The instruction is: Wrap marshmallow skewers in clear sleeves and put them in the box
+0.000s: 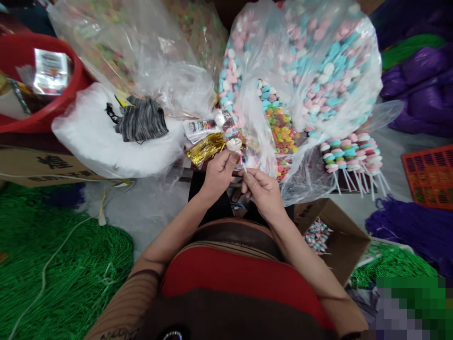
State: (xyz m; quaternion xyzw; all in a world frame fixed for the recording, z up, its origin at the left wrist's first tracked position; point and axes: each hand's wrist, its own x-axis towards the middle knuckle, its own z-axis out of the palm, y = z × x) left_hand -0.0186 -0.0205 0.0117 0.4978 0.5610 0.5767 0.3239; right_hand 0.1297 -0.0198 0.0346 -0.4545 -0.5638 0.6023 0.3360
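Near the middle, my left hand [220, 172] pinches the lower end of a clear-wrapped candy skewer [228, 125] that points up and away from me. Just right of it, my right hand [261, 189] is closed with thumb and forefinger on the white stick below the wrapper. Gold foil ties [205, 150] lie left of the skewer, next to a stack of printed wrappers [200, 128]. Finished-looking skewers of pink, blue and white candies [352, 153] lie in a row at the right, their white sticks toward me. Ring-shaped gummies [282, 127] sit in an open bag.
Big clear bags of pastel candies [318, 66] and gummies [106, 42] stand behind. At left are a red basin [79, 78], a white bag [141, 160] and a grey striped cloth [143, 120]. A cardboard box [348, 231] holds wrapped candies; an orange crate [430, 172] is at right.
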